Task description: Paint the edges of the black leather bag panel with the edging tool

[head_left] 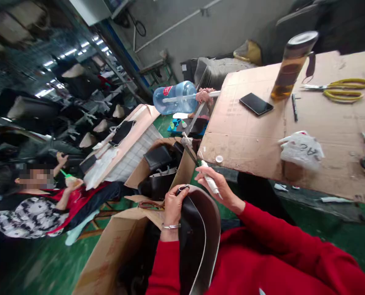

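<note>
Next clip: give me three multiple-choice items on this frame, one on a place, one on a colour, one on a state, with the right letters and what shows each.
1. Where does the phone lie?
A. On the cardboard-covered table
B. In the open carton
C. On the green floor

2. What colour are the handles of the scissors?
A. Red
B. Yellow
C. Black

3. What is the right hand doing?
A. Resting flat on the table
B. Gripping a white pen-like tool
C. Hanging empty and open

Answers:
1. A: the phone rests on the table, near the bottle.
2. B: both handle loops are yellow.
3. B: its fingers close around the white tool, whose tip points towards the table edge, while the left hand holds the dark leather piece at its edge.
</note>
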Tool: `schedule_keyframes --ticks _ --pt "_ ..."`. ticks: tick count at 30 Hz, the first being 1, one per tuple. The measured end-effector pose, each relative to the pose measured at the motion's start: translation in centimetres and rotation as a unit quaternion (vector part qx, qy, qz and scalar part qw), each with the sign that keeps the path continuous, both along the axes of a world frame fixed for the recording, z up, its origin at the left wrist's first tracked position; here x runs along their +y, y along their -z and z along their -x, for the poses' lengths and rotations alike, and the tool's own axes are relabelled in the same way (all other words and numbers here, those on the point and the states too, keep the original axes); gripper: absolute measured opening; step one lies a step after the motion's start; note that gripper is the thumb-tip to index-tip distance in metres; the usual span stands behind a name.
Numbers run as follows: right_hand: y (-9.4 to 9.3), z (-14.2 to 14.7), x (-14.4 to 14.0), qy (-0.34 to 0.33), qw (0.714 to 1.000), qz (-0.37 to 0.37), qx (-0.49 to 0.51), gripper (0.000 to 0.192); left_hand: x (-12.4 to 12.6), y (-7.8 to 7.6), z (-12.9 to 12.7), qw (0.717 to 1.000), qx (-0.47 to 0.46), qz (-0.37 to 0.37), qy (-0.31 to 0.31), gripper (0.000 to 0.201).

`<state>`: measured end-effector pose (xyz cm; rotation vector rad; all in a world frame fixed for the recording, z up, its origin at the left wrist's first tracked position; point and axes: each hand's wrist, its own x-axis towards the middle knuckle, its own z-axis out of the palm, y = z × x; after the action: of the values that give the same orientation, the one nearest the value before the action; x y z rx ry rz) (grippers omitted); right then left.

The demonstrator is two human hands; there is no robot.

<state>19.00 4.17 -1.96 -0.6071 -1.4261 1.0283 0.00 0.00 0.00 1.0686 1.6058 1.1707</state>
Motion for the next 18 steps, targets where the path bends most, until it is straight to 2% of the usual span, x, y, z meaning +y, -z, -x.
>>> schedule_keyframes --ticks 4,7,9,13,18 --pt "-0.9 -5.1 0.4 0.092 0.995 -0.009 -0.045 0.037 0.3 0.3 -0.3 0.999 -0.040 0.011 -0.008 0.027" --pt "-1.0 -8.2 1.0 0.202 0.978 -0.013 -0.055 0.024 0.9 0.5 -0.7 0.997 -0.067 0.024 0.014 0.028" --pt "-0.7 -9.7 1.4 0.241 0.968 0.020 -0.059 0.021 1.5 0.7 -1.1 0.996 -0.077 0.033 0.031 0.027" --pt "0.2 -11.0 1.8 0.250 0.959 0.072 -0.111 0.025 2.7 1.1 -2.3 0.993 -0.079 0.061 0.064 0.026" --pt "0.7 -10.7 2.2 0.221 0.961 0.009 -0.168 0.029 3.6 1.7 -3.5 0.991 -0.042 0.062 0.109 0.025"
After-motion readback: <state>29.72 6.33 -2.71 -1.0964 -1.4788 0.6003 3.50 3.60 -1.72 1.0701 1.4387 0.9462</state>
